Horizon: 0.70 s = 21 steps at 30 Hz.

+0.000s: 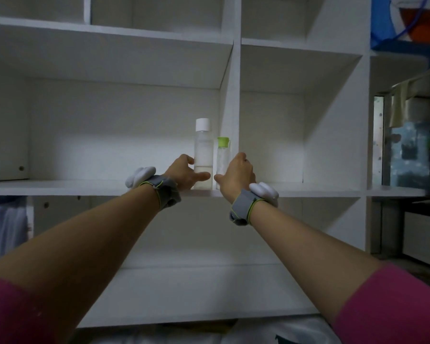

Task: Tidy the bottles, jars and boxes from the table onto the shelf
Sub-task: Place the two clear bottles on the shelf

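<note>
Your picture is dim and a little grey. The white shelf (159, 188) looks dull, with dark shadow under each upper board. You see a soft bright patch on its back wall, behind the tall bottle (203, 155). The wide lens bends the straight boards near the edges. The room at the far right is blurred, and the pink sleeves (392, 304) are soft.

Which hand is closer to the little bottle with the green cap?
Right. The right hand is at the green-capped bottle, its fingers against the lower part. The left hand is around the taller white-capped bottle next to it.
</note>
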Available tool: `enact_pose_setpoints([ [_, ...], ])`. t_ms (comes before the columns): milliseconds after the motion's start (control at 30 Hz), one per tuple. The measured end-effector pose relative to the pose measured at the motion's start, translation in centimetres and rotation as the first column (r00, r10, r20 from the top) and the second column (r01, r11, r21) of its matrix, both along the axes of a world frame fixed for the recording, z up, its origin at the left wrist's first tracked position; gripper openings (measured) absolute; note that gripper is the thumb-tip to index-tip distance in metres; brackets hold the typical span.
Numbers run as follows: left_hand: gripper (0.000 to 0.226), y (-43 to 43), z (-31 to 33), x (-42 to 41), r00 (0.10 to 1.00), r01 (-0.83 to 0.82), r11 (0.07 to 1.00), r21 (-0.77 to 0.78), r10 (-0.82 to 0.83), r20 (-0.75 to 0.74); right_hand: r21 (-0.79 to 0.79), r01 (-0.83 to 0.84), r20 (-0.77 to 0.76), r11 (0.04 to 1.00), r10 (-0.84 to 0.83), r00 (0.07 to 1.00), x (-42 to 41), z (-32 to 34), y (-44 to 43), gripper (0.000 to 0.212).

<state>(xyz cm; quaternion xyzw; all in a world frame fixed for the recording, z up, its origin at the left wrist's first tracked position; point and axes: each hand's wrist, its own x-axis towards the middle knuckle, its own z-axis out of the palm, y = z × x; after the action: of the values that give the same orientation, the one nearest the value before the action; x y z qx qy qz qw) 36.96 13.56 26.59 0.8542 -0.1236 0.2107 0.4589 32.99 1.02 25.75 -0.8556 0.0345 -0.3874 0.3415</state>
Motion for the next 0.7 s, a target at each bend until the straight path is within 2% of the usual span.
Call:
enact_pose_setpoints([
  [267, 0.057, 0.1, -0.8, 0.0, 0.998, 0.042, 0.998, -0.054, -0.04, 0.038, -0.019, 0.017, 0.011, 1.0, -0.017, 1.0, 0.3, -0.1, 0.1, 0.053],
  [467, 0.062, 0.1, -0.9, -0.3, 0.999, 0.025, 0.998, -0.066, -0.023, 0.024, -0.048, -0.014, 0.008, 0.999, 0.014, 1.0, 0.2, -0.3, -0.1, 0.052],
  [700, 0.065, 0.3, -0.4, -3.0, 0.999, -0.028, 0.999, -0.036, 0.028, 0.02, -0.01, -0.067, 0.012, 0.998, 0.067, 0.998, -1.4, 0.4, -1.0, 0.047],
])
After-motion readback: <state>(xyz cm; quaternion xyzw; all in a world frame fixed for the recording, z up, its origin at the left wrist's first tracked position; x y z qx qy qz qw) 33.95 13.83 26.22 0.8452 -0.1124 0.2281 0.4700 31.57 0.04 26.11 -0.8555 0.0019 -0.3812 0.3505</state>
